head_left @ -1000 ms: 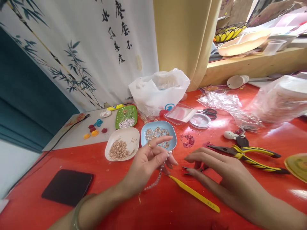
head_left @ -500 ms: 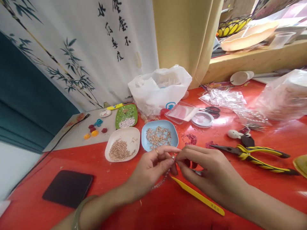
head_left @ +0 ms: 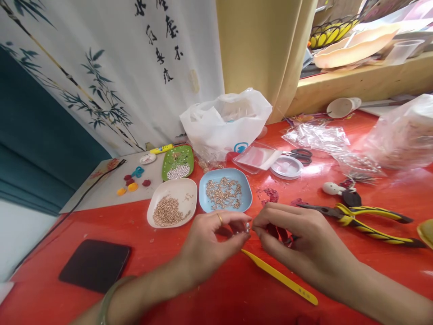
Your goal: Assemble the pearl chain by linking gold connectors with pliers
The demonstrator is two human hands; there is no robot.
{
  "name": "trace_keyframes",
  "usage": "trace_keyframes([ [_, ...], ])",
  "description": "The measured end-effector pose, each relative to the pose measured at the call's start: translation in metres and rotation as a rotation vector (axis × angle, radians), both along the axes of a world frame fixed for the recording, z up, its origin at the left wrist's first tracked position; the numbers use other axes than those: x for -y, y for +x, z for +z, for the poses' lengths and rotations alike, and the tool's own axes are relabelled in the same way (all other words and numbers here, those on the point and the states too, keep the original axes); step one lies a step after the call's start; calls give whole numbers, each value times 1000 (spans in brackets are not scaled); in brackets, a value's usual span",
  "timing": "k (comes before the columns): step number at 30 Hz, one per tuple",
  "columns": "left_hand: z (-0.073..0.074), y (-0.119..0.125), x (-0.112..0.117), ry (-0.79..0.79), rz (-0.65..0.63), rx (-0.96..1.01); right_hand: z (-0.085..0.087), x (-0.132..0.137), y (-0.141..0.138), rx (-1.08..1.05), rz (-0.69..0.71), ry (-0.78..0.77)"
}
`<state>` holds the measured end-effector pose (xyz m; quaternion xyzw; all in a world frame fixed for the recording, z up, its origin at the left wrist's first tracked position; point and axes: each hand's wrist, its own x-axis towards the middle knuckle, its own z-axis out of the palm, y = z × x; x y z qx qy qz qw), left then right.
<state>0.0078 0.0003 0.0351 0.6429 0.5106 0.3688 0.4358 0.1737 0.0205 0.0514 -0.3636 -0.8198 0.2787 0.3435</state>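
My left hand (head_left: 211, 237) and my right hand (head_left: 297, 237) meet fingertip to fingertip just above the red table (head_left: 209, 293). Both pinch a small strand of clear beads (head_left: 246, 227); most of the strand is hidden behind my left fingers. A ring sits on a left finger. Yellow tweezers (head_left: 280, 278) lie on the table right below the hands. Just beyond my left hand stand a blue dish (head_left: 204, 198) of gold metal findings and a white dish (head_left: 186, 187) of small gold beads.
A green dish (head_left: 188, 155) with white pearls, a white plastic bag (head_left: 225, 122), scissors (head_left: 299, 155), a round clear spool (head_left: 287, 167) and yellow-black pliers (head_left: 365, 221) lie further back and right. A black pad (head_left: 94, 264) lies at the left. Clear bags (head_left: 399, 135) crowd the right.
My right hand has come in from the table to meet the left, and both now pinch the bead strand. The strand, which hung down from the left hand, is gathered behind its fingers.
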Motion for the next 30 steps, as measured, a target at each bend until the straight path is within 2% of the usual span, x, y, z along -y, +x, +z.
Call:
trace_keyframes([
  [7, -3, -3, -1, 222, 5, -127, 1, -4, 0, -63, -12, -217],
  [14, -5, -2, -1, 211, 41, -102, -1, -5, -2, -155, -12, -397],
  [17, -5, -2, -2, 220, 46, -71, 1, -6, -3, -128, 6, -407],
  [20, -6, -3, -2, 181, 53, -32, -4, -7, 10, 30, -8, -275],
  [25, -8, -3, -3, 70, 72, 67, -32, -2, 76, 457, -283, 265],
  [27, -8, -2, -3, 9, 79, 125, -44, 3, 106, 569, -398, 339],
  [30, -8, 0, -3, -95, 99, 203, -58, 8, 138, 645, -422, 341],
])
